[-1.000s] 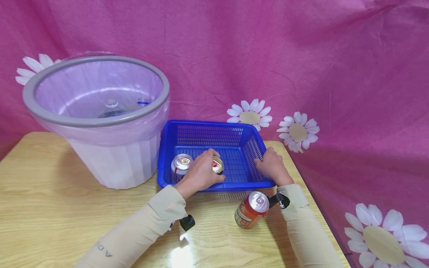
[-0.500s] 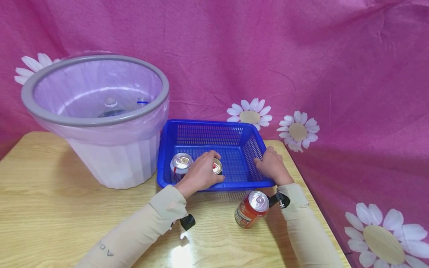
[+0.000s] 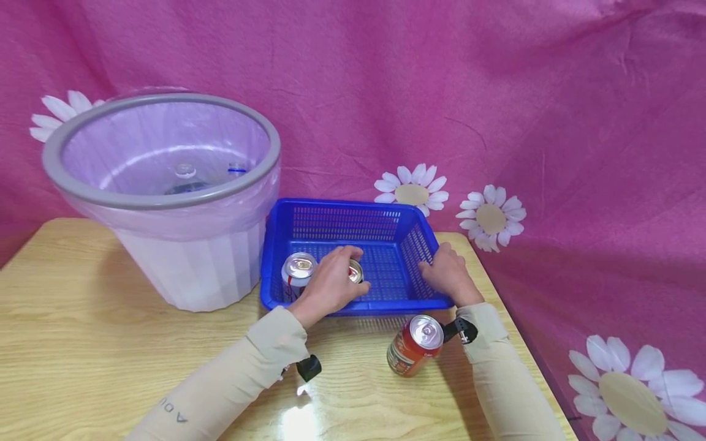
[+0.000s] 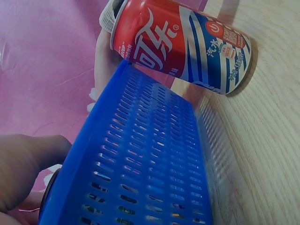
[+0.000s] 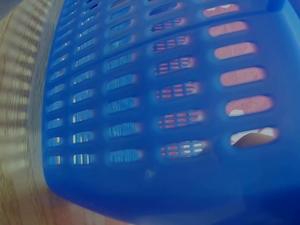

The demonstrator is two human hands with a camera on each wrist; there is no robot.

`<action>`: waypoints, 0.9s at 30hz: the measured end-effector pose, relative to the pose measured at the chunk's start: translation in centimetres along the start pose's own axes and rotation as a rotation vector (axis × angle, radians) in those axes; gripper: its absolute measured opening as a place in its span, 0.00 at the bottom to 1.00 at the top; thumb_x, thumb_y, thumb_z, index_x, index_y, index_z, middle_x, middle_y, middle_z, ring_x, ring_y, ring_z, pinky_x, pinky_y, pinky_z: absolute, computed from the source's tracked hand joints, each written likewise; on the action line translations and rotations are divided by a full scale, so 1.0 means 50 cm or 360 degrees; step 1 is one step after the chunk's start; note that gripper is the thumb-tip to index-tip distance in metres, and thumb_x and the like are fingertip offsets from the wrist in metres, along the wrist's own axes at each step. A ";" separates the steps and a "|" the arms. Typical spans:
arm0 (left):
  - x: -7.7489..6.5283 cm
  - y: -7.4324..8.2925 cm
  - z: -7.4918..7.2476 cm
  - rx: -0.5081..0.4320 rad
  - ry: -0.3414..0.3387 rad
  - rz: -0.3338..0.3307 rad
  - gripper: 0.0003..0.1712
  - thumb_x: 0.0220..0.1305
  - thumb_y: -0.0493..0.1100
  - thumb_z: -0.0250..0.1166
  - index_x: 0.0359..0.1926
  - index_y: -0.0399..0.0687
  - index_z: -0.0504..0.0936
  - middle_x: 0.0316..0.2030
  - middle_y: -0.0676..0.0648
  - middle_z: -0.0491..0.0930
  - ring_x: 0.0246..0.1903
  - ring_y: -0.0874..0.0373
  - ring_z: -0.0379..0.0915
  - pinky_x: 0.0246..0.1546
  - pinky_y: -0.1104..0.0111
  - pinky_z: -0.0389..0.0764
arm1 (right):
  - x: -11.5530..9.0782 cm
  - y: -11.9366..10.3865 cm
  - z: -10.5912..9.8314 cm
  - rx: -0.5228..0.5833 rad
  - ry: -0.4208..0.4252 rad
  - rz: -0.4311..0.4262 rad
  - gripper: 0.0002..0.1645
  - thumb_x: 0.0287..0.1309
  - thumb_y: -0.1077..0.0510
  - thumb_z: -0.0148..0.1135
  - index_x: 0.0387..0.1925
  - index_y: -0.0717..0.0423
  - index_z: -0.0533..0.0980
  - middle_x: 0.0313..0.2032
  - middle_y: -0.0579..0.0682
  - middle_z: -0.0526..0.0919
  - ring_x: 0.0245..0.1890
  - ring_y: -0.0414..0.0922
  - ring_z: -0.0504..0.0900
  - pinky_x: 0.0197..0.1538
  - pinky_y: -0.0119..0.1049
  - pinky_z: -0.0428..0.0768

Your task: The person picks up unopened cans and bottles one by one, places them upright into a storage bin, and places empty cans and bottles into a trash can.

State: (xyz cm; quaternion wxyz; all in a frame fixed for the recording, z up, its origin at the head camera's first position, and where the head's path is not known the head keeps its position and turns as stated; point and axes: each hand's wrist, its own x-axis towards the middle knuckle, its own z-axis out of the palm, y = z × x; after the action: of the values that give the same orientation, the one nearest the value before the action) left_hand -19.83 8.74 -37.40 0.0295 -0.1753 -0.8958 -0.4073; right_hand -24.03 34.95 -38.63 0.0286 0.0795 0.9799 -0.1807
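In the head view, my left hand (image 3: 330,282) reaches over the front wall of a blue plastic basket (image 3: 405,304) and grips a drink can (image 3: 355,271) from above; the hand covers most of it. Beside it, in the basket's left part, a silver-topped can (image 3: 299,268) stands upright. My right hand (image 3: 449,274) holds the basket's right rim, thumb inside and fingers outside. On the table just in front of the basket stands a red cola can (image 3: 413,348), whose red and blue side fills the top of the left wrist view. Slotted basket wall (image 5: 140,178) takes up the right wrist view.
Left of the basket, close to it, is a tall white bin (image 3: 209,269) with a grey ring and clear liner; plastic bottles (image 3: 184,171) lie inside. The wooden table (image 3: 110,367) ends to the right of the basket. A pink flowered cloth (image 3: 331,92) hangs behind.
The gripped can has shifted slightly left, deeper under my left hand. My right hand stays on the basket's rim, and the other cans have not moved.
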 end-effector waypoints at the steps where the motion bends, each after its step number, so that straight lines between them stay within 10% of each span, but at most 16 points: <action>1: 0.000 0.000 0.000 -0.0004 0.0006 0.0006 0.34 0.53 0.42 0.77 0.62 0.41 0.78 0.56 0.42 0.83 0.56 0.45 0.80 0.59 0.55 0.81 | -0.001 0.000 0.000 -0.0001 0.0001 -0.0001 0.34 0.71 0.48 0.54 0.61 0.73 0.60 0.53 0.73 0.75 0.55 0.69 0.75 0.60 0.65 0.79; 21: -0.009 0.016 -0.014 -0.0148 0.0091 0.0108 0.35 0.57 0.43 0.74 0.65 0.41 0.77 0.60 0.42 0.83 0.63 0.44 0.77 0.67 0.52 0.76 | -0.006 -0.003 -0.001 0.0005 -0.0008 -0.0006 0.34 0.71 0.48 0.53 0.61 0.73 0.60 0.52 0.73 0.75 0.53 0.68 0.76 0.58 0.65 0.81; 27: -0.017 0.032 -0.016 -0.0159 0.0098 0.0174 0.33 0.59 0.45 0.74 0.65 0.44 0.77 0.58 0.44 0.83 0.43 0.52 0.79 0.48 0.61 0.81 | -0.004 -0.003 -0.002 -0.0005 0.0002 -0.0018 0.34 0.71 0.48 0.53 0.61 0.74 0.60 0.52 0.74 0.75 0.54 0.69 0.77 0.59 0.65 0.80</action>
State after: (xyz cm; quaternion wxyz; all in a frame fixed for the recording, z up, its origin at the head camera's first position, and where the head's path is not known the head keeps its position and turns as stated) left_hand -18.58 8.86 -35.88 0.0705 -0.2128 -0.8622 -0.4544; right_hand -23.83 34.81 -38.48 0.0270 0.0740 0.9807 -0.1792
